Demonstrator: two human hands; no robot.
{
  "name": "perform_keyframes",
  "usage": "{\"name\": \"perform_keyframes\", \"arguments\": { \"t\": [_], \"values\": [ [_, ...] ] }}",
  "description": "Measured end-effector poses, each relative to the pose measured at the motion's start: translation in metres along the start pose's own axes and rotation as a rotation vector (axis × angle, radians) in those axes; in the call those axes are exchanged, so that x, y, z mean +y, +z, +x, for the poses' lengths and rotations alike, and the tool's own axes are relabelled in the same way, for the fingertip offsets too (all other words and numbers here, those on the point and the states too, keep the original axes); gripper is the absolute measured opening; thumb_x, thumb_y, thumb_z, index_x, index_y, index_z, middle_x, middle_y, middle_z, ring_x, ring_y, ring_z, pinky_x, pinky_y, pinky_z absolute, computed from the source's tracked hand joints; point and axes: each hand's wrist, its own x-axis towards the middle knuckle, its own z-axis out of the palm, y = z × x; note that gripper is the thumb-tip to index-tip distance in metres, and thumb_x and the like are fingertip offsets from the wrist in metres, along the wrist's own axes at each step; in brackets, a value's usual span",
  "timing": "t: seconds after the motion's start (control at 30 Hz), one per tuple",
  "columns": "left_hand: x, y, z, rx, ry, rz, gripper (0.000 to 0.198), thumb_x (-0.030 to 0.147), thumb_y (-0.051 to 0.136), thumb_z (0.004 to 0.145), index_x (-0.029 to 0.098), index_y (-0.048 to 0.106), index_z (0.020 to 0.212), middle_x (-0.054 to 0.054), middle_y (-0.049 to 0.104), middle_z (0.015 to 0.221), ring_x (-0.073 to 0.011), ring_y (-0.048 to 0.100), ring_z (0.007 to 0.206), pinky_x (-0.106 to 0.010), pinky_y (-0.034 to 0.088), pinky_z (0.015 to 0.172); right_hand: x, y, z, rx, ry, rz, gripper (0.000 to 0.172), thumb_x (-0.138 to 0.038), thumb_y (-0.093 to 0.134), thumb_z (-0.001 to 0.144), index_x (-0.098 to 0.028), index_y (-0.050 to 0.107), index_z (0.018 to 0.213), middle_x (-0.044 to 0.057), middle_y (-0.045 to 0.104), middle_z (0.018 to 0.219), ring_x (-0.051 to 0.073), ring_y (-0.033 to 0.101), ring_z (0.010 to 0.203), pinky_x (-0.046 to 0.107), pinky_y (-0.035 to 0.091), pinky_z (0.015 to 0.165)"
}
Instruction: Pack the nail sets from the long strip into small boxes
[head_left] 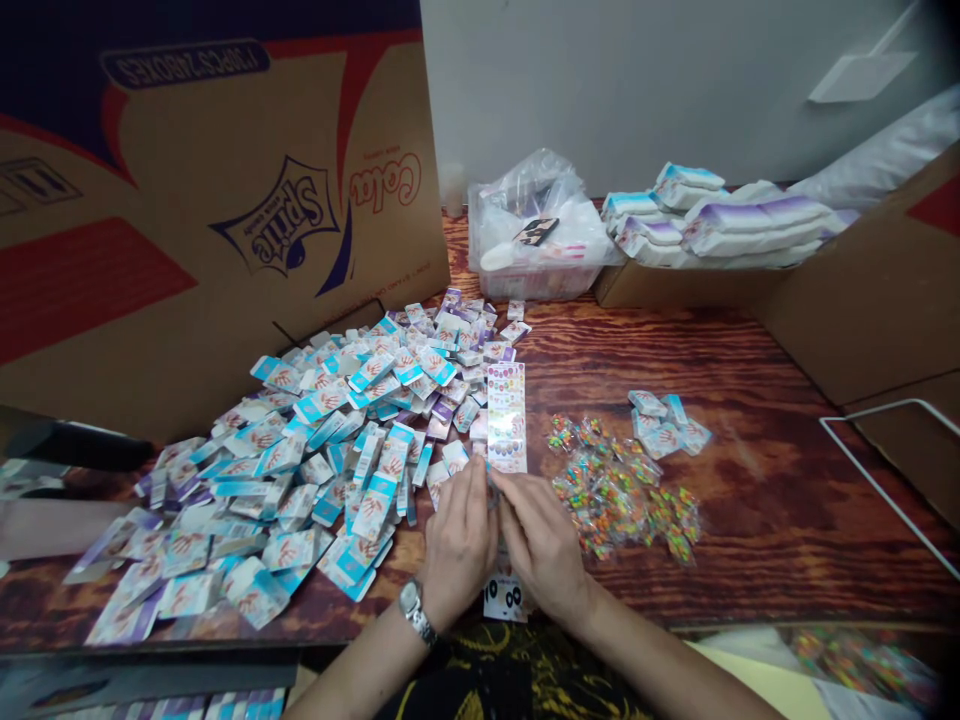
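My left hand (459,530), with a watch (416,610) on its wrist, and my right hand (546,545) meet fingertip to fingertip above the table's front edge. Both have their fingers closed around something small, almost wholly hidden between them. Under and beyond the hands runs a strip of printed sticker sheets (508,415); its near end shows black round prints. Left of my hands spreads a large heap of small white, blue and purple boxes (337,420). To the right lie clear packets of colourful candies (611,490), and behind these several small boxes (664,425) form a loose group.
A big printed carton (247,180) stands at the back left. Behind the heap is a plastic bin (536,275) lined with clear bags. An open carton (675,285) holds wrapped bundles (757,225). Another carton (870,290) borders the right side, near a white wire frame (885,480).
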Motion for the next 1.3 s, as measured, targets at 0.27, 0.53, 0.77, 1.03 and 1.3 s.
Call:
{"name": "perform_keyframes", "arguments": {
  "t": [0.27, 0.53, 0.77, 1.03, 1.3],
  "values": [
    [0.007, 0.008, -0.006, -0.033, -0.061, -0.103, 0.061, 0.007, 0.036, 0.086, 0.011, 0.015, 0.143, -0.020, 0.049, 0.129, -0.0267, 0.046, 0.120, -0.047, 0.043, 0.097, 0.006, 0.006, -0.012, -0.039, 0.044, 0.004, 0.046, -0.014, 0.041, 0.091, -0.020, 0.041, 0.136, 0.011, 0.055, 0.127, 0.023, 0.051, 0.118, 0.040, 0.045, 0.098],
    [-0.023, 0.001, -0.006, -0.237, -0.085, -0.173, 0.062, 0.027, 0.049, 0.088, 0.013, 0.021, 0.141, -0.017, 0.048, 0.131, -0.0269, 0.045, 0.120, -0.044, 0.044, 0.096, 0.081, -0.036, 0.007, -0.025, 0.406, 0.132, 0.031, -0.031, 0.050, 0.088, -0.020, 0.060, 0.115, 0.008, 0.066, 0.110, 0.022, 0.063, 0.098, 0.039, 0.052, 0.085],
    [-0.039, 0.015, -0.001, -0.248, -0.140, -0.150, 0.034, 0.021, 0.042, 0.091, 0.017, 0.047, 0.124, -0.013, 0.057, 0.114, -0.0251, 0.053, 0.108, -0.044, 0.046, 0.092, 0.139, -0.078, 0.044, 0.031, 0.163, -0.518, 0.044, -0.034, 0.047, 0.088, -0.014, 0.051, 0.128, 0.016, 0.052, 0.131, 0.030, 0.043, 0.124, 0.051, 0.032, 0.104],
    [-0.023, 0.013, 0.000, -0.337, -0.241, -0.356, 0.033, 0.020, 0.043, 0.089, 0.019, 0.051, 0.121, -0.011, 0.061, 0.113, -0.0227, 0.056, 0.105, -0.040, 0.044, 0.092, 0.112, 0.000, 0.034, -0.639, -0.138, -0.515, 0.061, -0.044, 0.060, 0.082, -0.018, 0.042, 0.135, 0.012, 0.042, 0.141, 0.033, 0.031, 0.132, 0.057, 0.024, 0.106],
    [-0.016, 0.010, -0.004, -0.458, -0.464, -0.662, 0.033, 0.033, 0.047, 0.088, 0.016, 0.058, 0.114, -0.006, 0.069, 0.085, -0.0171, 0.062, 0.070, -0.027, 0.048, 0.064, 0.110, 0.002, 0.026, -0.558, -0.072, -0.558, 0.044, -0.037, 0.055, 0.087, -0.027, 0.050, 0.130, 0.007, 0.050, 0.135, 0.030, 0.040, 0.127, 0.054, 0.030, 0.102]
  ]
}}
